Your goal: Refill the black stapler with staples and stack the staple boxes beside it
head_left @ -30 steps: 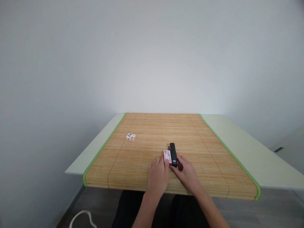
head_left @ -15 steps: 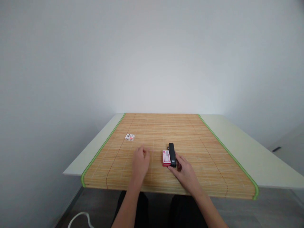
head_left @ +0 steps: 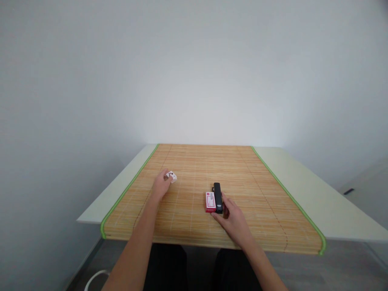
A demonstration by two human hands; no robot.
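My left hand (head_left: pixel 161 184) is closed on a small white box (head_left: pixel 173 176) with dark and red print, at the left of the bamboo mat. The fingers cover its left end, and the box is tilted from its former angle. Nearer the front, my right hand (head_left: pixel 233 218) curls round the near end of a black stapler (head_left: pixel 217 197). Its fingers rest along the stapler's right side and the thumb at the front end. Against the stapler's left side lies a red and white box (head_left: pixel 210 201), close to the thumb tip.
The bamboo mat (head_left: pixel 206 161) with green edging covers the middle of a white table (head_left: pixel 303 190). Its front edge hangs over my knees. A wall (head_left: pixel 194 72) stands behind the table. On the floor at lower left is a white cable (head_left: pixel 96 275).
My left hand has moved forward and left and taken hold of the small white box, turning it. The right hand stays at the stapler. The view has shifted slightly.
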